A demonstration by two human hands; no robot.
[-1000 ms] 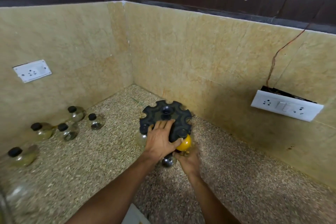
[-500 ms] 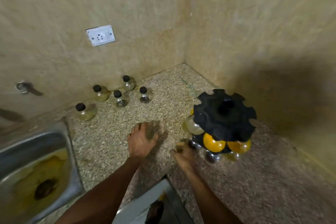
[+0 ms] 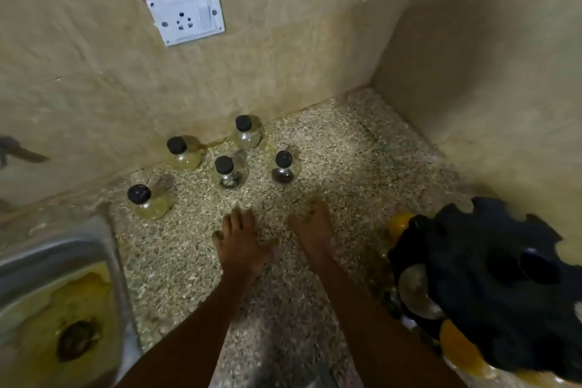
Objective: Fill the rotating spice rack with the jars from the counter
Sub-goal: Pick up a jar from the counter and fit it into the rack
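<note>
- I have both hands over the speckled counter (image 3: 330, 148), between the loose jars and the spice rack (image 3: 491, 280), and neither is carrying anything.
- My left hand (image 3: 241, 242) is spread flat with the fingers apart, low over the stone; I can't tell if it touches.
- My right hand (image 3: 311, 227) reaches forward with loose fingers. It is blurred, but nothing sits in it.
- The black rack stands at the right edge of the view, near the corner of the walls. Its lower slots already carry several jars: yellow-filled ones (image 3: 456, 346) and a paler one (image 3: 415, 293). So I judge the job partly done.
- Five jars with black caps wait by the back wall: one nearest the sink (image 3: 148, 201), one against the wall (image 3: 184, 154), one in the middle (image 3: 228, 172), one at the back (image 3: 248, 132) and a dark-filled one (image 3: 283, 168) nearest my right hand.
- They stand apart from each other, so each can be picked cleanly; the path to them is clear.
- The steel sink (image 3: 94, 249) lies to the left, just beside the nearest jar, and a wall socket (image 3: 185, 14) sits above the group. Neither blocks me.
- Blur hides the rack's free slots, so I can't count them.
</note>
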